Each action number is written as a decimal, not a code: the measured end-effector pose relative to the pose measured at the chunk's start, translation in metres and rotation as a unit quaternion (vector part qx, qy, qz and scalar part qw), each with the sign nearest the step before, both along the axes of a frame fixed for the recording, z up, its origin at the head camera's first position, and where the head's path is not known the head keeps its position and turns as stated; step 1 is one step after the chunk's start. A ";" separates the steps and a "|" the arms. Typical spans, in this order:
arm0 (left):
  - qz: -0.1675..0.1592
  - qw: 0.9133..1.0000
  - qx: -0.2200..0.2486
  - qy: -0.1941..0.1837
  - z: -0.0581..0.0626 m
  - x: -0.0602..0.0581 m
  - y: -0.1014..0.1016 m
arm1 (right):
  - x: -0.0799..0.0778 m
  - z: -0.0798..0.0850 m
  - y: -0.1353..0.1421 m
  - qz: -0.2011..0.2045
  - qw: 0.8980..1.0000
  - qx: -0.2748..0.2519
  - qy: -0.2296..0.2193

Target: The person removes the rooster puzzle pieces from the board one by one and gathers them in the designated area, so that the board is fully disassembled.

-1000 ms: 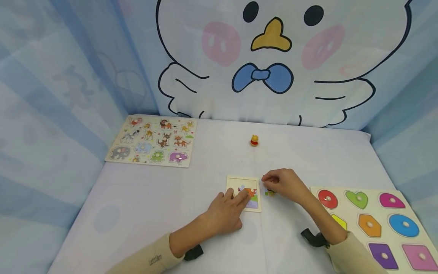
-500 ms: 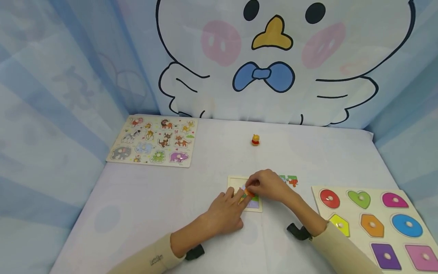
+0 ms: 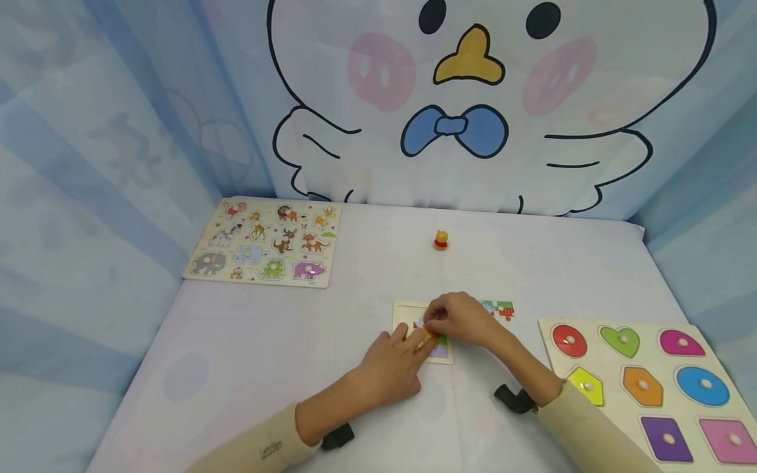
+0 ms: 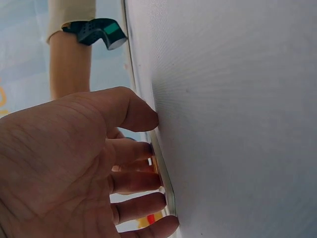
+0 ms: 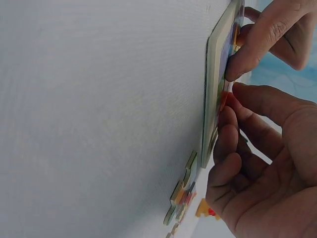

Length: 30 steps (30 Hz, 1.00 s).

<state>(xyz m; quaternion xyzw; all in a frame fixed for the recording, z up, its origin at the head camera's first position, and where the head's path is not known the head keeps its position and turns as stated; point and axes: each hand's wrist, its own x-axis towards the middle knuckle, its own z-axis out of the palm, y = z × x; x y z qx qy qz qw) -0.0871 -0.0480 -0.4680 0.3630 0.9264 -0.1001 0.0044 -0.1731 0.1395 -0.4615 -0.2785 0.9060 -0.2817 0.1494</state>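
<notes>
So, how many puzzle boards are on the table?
3: the animal board at far left, the shape board at near right, and the small board in the middle, partly covered by the left hand and right hand. No others show.

Both forearms (image 3: 334, 404) angle inward, the left fingers (image 3: 423, 353) stretched out, the right fingers (image 5: 256, 126) bent into a pinch.

1. Tray (image 3: 408, 311) on the table (image 3: 355, 302), left hand's (image 3: 390, 368) fingers across it.
2. Puzzle piece (image 5: 224, 99) between the right hand's (image 3: 460, 320) fingertips, at the tray.
3. Loose pieces (image 3: 505, 310) to the tray's right.
4. Shape board (image 3: 649, 348) farther right.
5. Animal board (image 3: 272, 227) behind, left.
6. Figurine (image 3: 441, 241) behind the tray, right of the animal board.
</notes>
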 end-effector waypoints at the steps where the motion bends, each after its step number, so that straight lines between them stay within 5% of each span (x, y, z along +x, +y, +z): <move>1: -0.001 1.000 0.001 -0.003 0.000 0.000 0.000 | 0.000 -0.001 0.000 0.000 1.000 -0.001 -0.003; 13: 0.022 0.998 -0.007 -0.056 0.001 -0.004 0.002 | -0.001 -0.004 0.002 -0.006 1.000 -0.014 -0.023; 30: 0.021 0.998 -0.004 -0.058 -0.001 -0.004 0.004 | 0.003 -0.005 0.007 -0.032 0.996 -0.061 -0.056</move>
